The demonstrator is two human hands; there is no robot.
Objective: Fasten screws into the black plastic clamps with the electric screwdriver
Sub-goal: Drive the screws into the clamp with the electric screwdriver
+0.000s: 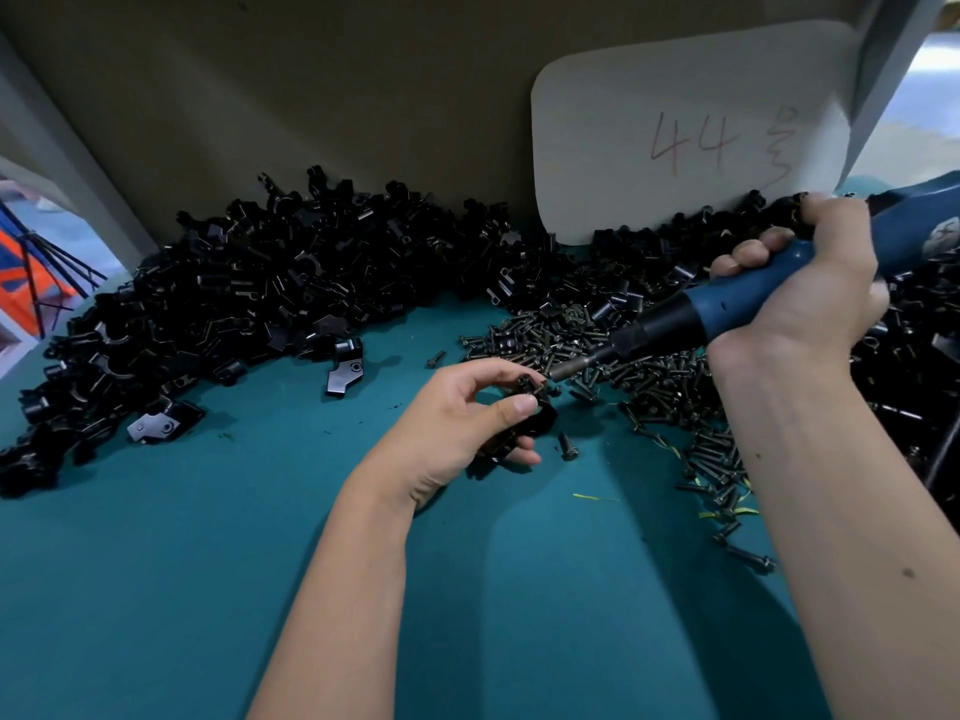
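Note:
My left hand [462,413] pinches a black plastic clamp [537,415] between thumb and fingers, just above the teal table. A screw sits at the clamp's top. My right hand [810,288] grips the blue electric screwdriver [727,304], which slants down to the left. Its bit tip [558,374] meets the screw head on the clamp. A heap of dark screws [665,387] lies right of the clamp, under the tool.
A large pile of black clamps [249,283] runs along the back of the teal table [208,563] from left to right. Two single clamps [343,366] [156,423] lie apart from it. A white card marked 44 [685,137] leans on the cardboard wall. A loose screw [567,446] lies beside my left hand.

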